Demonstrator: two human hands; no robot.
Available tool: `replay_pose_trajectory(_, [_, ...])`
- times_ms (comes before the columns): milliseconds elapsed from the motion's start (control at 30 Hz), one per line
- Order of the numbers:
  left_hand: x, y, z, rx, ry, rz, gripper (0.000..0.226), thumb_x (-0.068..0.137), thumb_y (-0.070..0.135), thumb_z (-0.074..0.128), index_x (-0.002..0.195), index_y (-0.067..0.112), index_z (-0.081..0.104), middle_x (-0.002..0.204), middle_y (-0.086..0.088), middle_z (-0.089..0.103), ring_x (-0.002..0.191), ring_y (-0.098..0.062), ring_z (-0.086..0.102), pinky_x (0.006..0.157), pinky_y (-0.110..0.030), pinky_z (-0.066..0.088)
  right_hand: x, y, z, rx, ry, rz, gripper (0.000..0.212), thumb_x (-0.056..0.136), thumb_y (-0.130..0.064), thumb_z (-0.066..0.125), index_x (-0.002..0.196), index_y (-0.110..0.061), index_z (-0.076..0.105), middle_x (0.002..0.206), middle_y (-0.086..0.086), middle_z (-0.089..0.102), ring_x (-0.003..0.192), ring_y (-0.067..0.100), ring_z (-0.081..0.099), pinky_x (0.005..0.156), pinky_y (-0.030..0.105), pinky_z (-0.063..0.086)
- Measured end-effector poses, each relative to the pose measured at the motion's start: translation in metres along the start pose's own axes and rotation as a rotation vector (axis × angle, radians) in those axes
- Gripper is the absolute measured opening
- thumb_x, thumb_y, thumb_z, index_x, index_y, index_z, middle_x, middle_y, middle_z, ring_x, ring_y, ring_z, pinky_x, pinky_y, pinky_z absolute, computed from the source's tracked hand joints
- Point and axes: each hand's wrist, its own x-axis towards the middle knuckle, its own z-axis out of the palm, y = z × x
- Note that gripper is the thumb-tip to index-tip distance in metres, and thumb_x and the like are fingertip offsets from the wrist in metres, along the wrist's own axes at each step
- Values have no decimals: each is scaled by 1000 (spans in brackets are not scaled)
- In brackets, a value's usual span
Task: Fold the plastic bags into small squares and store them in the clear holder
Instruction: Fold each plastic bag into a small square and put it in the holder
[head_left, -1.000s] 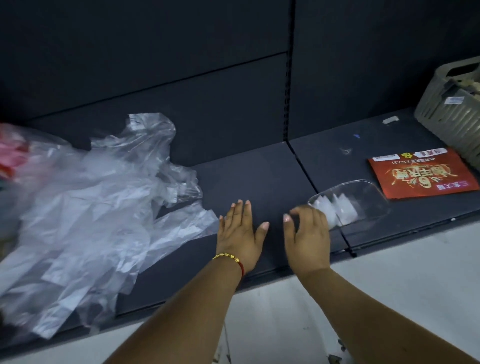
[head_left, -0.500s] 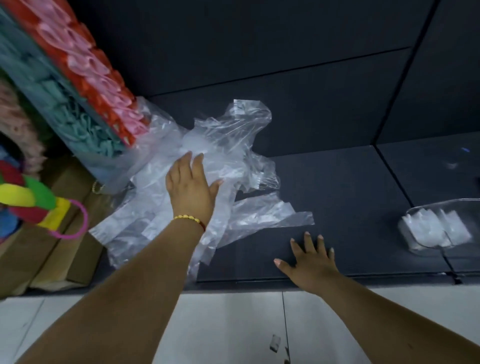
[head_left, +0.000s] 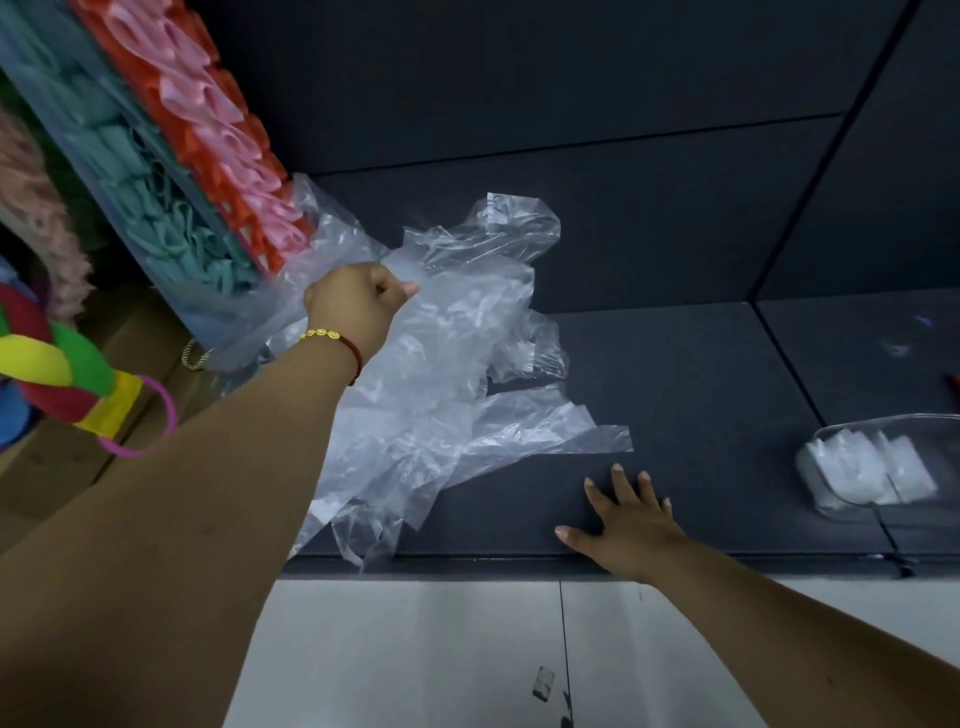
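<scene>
Left hand (head_left: 356, 304): we had it fisted, pinching the crumpled plastic bags (head_left: 447, 364) at the pile's top | Right hand (head_left: 631, 525): we laid it flat, fingers spread, on the dark shelf (head_left: 701, 374) | clear holder (head_left: 893, 467): far right, folded squares (head_left: 872, 470) inside, well apart from the pile.

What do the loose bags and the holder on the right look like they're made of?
Bags: thin clear plastic film, glossy; it crumples and the dark shelf shows through. Clear holder: apparently rigid transparent plastic, smooth, with a bright curved rim; white folded squares show through its wall.
</scene>
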Motion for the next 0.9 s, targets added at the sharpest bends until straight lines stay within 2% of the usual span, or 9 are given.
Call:
replay_pose_trajectory(133, [-3,24,-21,-253,113,18,28,94,35,62,76,13,61,64,3,54,64,-15,51,66,-25,45,-7,8,-10,204,9,-13,78,93,-68,33,156,-26,13,164,0,-8,150,26,-11,121,47,1])
replay_pose_trajectory(233, [-10,47,-36,-408,154,18,32,95,33,61,80,6,64,66,1,54,60,-10,47,54,-11,40,-25,9,-21,613,87,12,73,94,-62,42,152,-21,29,160,0,23,147,22,21,118,37,20])
replay_pose_trajectory(300, [-20,63,-41,-518,171,-2,35,95,33,62,82,0,65,72,-4,59,62,-11,50,53,-9,41,-43,0,-39,782,223,-51,54,96,-57,43,136,-20,49,147,2,45,129,20,44,107,33,33])
replay_pose_trajectory(400, [-45,88,-44,-666,171,-76,33,95,31,62,75,5,64,66,2,58,50,3,48,51,-7,40,-74,-22,-83,1083,345,-176,43,99,-46,44,117,-10,57,134,15,55,120,27,53,108,39,38])
replay_pose_trajectory(467, [-64,106,-44,-773,160,-141,33,95,30,62,68,12,60,62,5,54,47,4,46,52,-9,41,-97,-35,-110,1302,318,-256,36,97,-49,46,112,-17,55,130,12,58,120,24,55,109,42,40])
replay_pose_trajectory(600, [-104,133,-50,-964,71,-261,34,95,29,62,64,15,56,65,-3,52,61,-14,48,64,-25,48,-137,-45,-140,1780,100,-364,62,78,-55,67,126,-17,57,121,12,66,107,25,67,100,43,50])
replay_pose_trajectory(667, [-120,142,-56,-970,42,-270,33,95,30,63,66,15,58,70,-6,54,68,-19,49,71,-33,53,-158,-45,-144,1886,118,-411,43,87,-37,69,121,-12,63,111,8,71,100,23,70,95,42,54])
replay_pose_trajectory(733, [-135,147,-65,-949,44,-261,35,95,30,63,64,15,56,69,-5,55,66,-18,50,68,-28,52,-176,-41,-147,1929,231,-403,28,91,-22,67,112,-4,65,100,8,71,87,21,70,87,38,57])
replay_pose_trajectory(900, [-169,150,-91,-957,28,-256,43,94,27,64,55,16,49,59,-6,55,58,-20,49,70,-33,52,-214,-22,-162,1901,461,-383,12,91,-17,67,94,-7,64,88,10,64,75,17,62,75,29,57])
